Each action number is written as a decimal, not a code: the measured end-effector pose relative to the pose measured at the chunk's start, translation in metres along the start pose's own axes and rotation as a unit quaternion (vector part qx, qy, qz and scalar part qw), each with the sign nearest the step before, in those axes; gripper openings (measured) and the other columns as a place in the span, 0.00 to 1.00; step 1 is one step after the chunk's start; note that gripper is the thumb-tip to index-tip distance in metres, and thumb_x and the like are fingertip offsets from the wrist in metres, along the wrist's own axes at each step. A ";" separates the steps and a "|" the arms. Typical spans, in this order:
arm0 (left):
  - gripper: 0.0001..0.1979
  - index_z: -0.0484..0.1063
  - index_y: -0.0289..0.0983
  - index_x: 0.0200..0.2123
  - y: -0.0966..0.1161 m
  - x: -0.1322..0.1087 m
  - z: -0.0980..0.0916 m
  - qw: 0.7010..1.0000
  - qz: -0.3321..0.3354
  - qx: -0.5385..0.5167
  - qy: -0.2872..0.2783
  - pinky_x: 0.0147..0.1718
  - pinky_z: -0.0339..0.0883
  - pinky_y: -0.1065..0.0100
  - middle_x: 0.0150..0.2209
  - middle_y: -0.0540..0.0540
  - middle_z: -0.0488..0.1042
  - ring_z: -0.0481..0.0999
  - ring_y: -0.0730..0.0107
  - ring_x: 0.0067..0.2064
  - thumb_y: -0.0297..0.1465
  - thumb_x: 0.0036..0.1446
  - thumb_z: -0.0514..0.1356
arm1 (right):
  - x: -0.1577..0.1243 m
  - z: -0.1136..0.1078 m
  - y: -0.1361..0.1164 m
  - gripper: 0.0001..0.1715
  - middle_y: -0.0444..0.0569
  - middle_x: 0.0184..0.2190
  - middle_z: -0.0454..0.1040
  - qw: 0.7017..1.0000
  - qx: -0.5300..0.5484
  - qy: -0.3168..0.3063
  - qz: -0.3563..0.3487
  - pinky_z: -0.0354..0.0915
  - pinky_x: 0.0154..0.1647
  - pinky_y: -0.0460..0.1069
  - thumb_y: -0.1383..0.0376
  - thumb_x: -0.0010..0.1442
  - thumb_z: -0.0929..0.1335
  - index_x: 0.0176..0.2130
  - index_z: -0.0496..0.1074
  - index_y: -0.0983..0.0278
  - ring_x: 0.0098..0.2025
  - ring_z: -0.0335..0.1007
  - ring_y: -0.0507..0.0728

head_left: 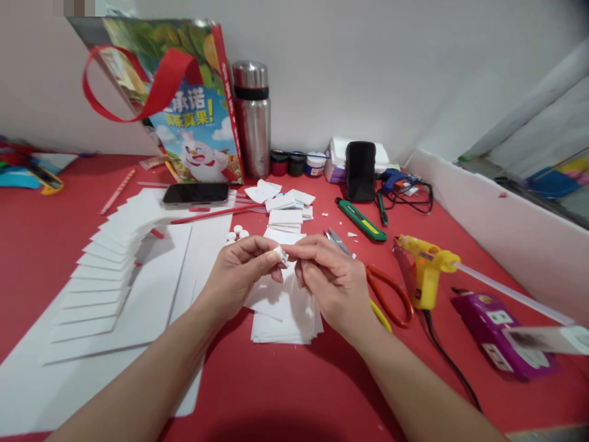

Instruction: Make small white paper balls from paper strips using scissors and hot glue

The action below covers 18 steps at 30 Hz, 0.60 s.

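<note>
My left hand (248, 264) pinches a small white piece (280, 253), which looks like folded or rolled paper, between thumb and index finger. Against its right side presses the index fingertip of my right hand (329, 273); the other fingers are curled in close. Below both hands lies a stack of white paper sheets (288, 328). Small round white pieces (238, 230) sit just beyond my left fingers. Scissors with red and yellow handles (396, 301) are partly covered by my right hand, their blades showing past it.
White stepped card pieces (99, 276) curve across a board at left. Rightward are a yellow glue gun (427, 270) with its cord, a purple box (497, 331) and a green cutter (361, 220). Behind stand a steel flask (255, 129), a gift bag (197, 135) and phones (196, 193).
</note>
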<state>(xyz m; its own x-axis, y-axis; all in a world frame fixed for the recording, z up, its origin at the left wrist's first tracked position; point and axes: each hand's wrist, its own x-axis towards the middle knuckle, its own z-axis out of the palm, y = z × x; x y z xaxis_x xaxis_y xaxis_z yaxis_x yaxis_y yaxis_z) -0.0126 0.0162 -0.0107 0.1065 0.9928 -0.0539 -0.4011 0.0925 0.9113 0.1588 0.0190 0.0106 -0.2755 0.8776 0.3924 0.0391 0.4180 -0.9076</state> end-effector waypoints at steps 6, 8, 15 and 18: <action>0.06 0.79 0.35 0.34 0.000 -0.001 -0.001 1.000 -0.006 -0.013 -0.002 0.31 0.70 0.75 0.25 0.50 0.79 0.77 0.77 0.25 0.30 0.53 0.70 | 0.000 0.000 -0.001 0.22 0.49 0.38 0.73 0.999 -0.034 0.001 -0.028 0.64 0.29 0.48 0.77 0.61 0.62 0.44 0.80 0.61 0.33 0.70 0.51; 0.06 0.79 0.35 0.34 0.000 0.000 -0.002 1.000 -0.008 -0.018 -0.005 0.31 0.71 0.75 0.24 0.50 0.79 0.77 0.77 0.24 0.30 0.52 0.71 | 0.000 0.000 -0.001 0.23 0.49 0.38 0.73 0.998 -0.041 0.000 -0.039 0.66 0.31 0.48 0.77 0.61 0.61 0.44 0.80 0.61 0.34 0.70 0.52; 0.07 0.78 0.34 0.31 0.002 0.001 -0.001 1.000 -0.015 -0.012 0.005 0.28 0.70 0.75 0.26 0.49 0.80 0.77 0.77 0.24 0.30 0.51 0.71 | 0.000 0.000 0.000 0.22 0.50 0.38 0.74 0.994 -0.087 -0.001 -0.066 0.68 0.34 0.48 0.78 0.60 0.62 0.45 0.79 0.63 0.37 0.71 0.52; 0.07 0.78 0.34 0.31 0.002 0.001 -0.001 1.000 -0.018 -0.011 0.004 0.28 0.70 0.76 0.26 0.49 0.80 0.77 0.77 0.23 0.30 0.51 0.71 | -0.001 0.000 -0.002 0.22 0.51 0.37 0.73 0.992 -0.097 -0.002 -0.080 0.67 0.33 0.48 0.78 0.60 0.62 0.45 0.80 0.64 0.36 0.70 0.52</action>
<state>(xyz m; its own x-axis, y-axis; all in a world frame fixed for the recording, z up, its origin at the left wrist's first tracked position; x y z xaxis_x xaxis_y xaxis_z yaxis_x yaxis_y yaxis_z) -0.0138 0.0175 -0.0090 0.1145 0.9893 -0.0900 -0.4173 0.1301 0.8994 0.1593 0.0180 0.0119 -0.2971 0.7958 0.5276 0.1786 0.5891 -0.7880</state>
